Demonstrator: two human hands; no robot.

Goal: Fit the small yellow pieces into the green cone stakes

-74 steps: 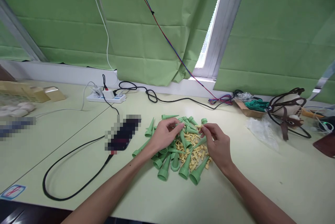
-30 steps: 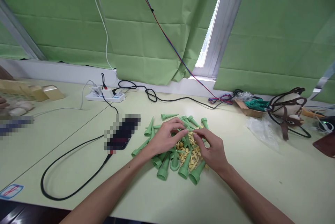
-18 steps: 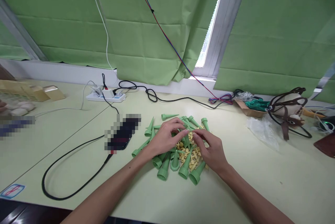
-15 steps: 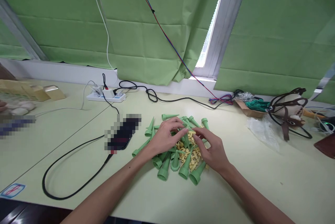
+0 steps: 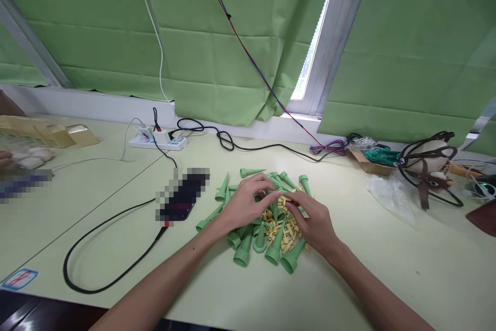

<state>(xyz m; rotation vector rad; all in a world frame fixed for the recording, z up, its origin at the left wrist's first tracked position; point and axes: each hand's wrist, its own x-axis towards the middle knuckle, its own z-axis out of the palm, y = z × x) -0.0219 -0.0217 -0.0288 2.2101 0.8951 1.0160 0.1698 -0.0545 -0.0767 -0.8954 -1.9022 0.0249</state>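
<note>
A pile of green plastic cone spikes (image 5: pixel 242 252) lies on the table, their wide collars and pointed ends facing various ways. Small yellow plastic pieces (image 5: pixel 287 242) are heaped among them. Over the pile's left side, my left hand (image 5: pixel 250 202) is closed, thumb and fingers round a green cone spike (image 5: pixel 278 187) that the fingers partly hide. My right hand (image 5: pixel 315 217) comes in from the right, its thumb and fingertips pinched on a small yellow piece (image 5: pixel 285 198), mostly covered. The fingertips of both hands nearly meet.
A phone (image 5: pixel 185 198) with a black cable lies left of the pile. Behind it stands a power strip (image 5: pixel 158 141). A clear plastic bag (image 5: pixel 389 198), a cardboard box (image 5: pixel 368 161) and a bag with straps (image 5: pixel 430 160) sit at the right. Another person's hand (image 5: pixel 5 158) shows at far left.
My right fingertips have moved slightly left, closer to my left thumb, and have drawn together. My left hand stays almost where it was. The pile looks the same.
</note>
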